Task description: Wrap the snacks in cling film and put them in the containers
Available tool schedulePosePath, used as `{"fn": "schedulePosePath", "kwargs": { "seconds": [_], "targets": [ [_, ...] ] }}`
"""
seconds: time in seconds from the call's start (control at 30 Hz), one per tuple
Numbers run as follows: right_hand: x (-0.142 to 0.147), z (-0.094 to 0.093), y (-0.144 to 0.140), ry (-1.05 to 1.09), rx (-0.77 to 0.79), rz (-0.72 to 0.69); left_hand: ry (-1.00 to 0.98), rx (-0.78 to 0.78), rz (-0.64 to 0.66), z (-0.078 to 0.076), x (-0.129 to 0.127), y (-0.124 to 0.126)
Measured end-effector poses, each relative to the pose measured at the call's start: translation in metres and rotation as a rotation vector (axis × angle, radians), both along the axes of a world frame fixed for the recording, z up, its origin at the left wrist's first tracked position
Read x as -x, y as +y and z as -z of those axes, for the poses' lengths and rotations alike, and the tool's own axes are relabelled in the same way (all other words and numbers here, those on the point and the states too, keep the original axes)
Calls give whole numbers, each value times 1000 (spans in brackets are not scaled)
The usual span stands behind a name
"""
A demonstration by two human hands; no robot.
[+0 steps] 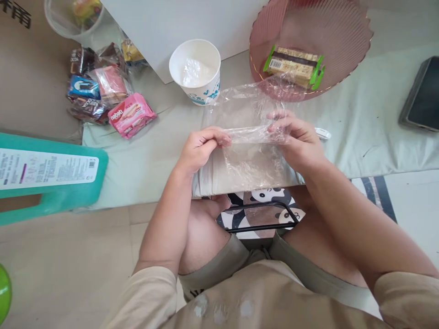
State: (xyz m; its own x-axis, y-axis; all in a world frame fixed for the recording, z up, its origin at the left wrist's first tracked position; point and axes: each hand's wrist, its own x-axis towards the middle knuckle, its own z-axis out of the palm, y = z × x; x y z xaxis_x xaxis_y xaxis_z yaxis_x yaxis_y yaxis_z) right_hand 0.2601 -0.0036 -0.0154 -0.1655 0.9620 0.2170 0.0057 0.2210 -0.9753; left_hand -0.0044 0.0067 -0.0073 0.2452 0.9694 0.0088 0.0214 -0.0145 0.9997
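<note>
I have the clear film [252, 135] stretched between my two hands, above the cloth [164, 157], near its front edge. My left hand [202, 145] pinches one end of a gathered fold between thumb and fingertips. My right hand [295, 142] has the other end between thumb and partly spread fingers; how firm that hold is I cannot tell.

Taking the film as the clock's centre, the cup [207, 87] stands at 11 o'clock and the bowl [346, 43], with wafers [293, 67] in it, at 1. The film's far edge overlaps both in my view; whether it touches either I cannot tell. If it snags on the cup, a pull towards 6 could tip it, as paper looks light. A catch on the bowl's wavy rim could tear the film.

Stuff this thin may also cling to itself, so the layers could be hard to part. Uneven tension is another risk: my looser-looking right side might slip, letting the fold spring open. At 6 the near part hangs close to the edge and could slide towards my knees.
</note>
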Motion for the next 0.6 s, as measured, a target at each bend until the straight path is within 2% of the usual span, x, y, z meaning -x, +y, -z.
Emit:
{"fn": "schedulePosePath", "kwargs": {
  "seconds": [0.2, 0.4, 0.6],
  "targets": [
    [-5, -5, 0, -275, -123, -51, 76, -45, -5, 0, 1, 2],
    [-5, 7, 3, -409, -277, 63, -100, 69, -113, -2, -2, 1],
    [-8, 6, 0, -420, -206, 25, -165, 81, -283, -9, -11, 3]
  ]
}}
